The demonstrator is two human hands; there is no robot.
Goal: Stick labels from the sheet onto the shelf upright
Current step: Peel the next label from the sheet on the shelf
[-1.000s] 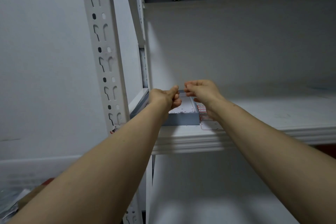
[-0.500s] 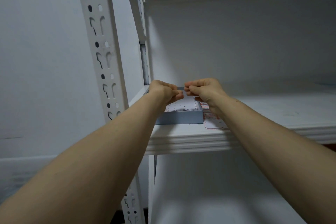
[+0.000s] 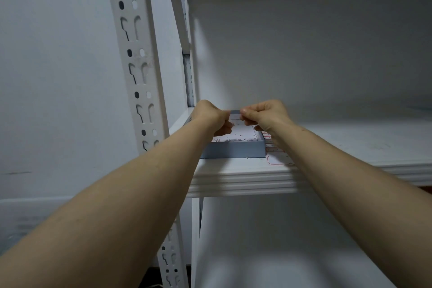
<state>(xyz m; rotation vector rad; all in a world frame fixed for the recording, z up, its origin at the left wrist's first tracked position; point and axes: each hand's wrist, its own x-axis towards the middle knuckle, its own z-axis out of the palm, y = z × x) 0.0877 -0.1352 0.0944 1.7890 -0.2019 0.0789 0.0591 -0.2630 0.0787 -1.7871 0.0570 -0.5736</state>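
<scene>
White shelf upright [image 3: 138,58], punched with dark slots; grey-blue tray [image 3: 233,150]; red-outlined label sheet [image 3: 272,147].

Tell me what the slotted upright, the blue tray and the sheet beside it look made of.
Upright: likely painted steel, matt white; punched keyhole slots, folded angle profile. Blue tray: plastic or coated card, matt, uniform grey-blue wall; cannot tell which. Sheet: probably paper, white with red printed outlines, lying flat.
</scene>
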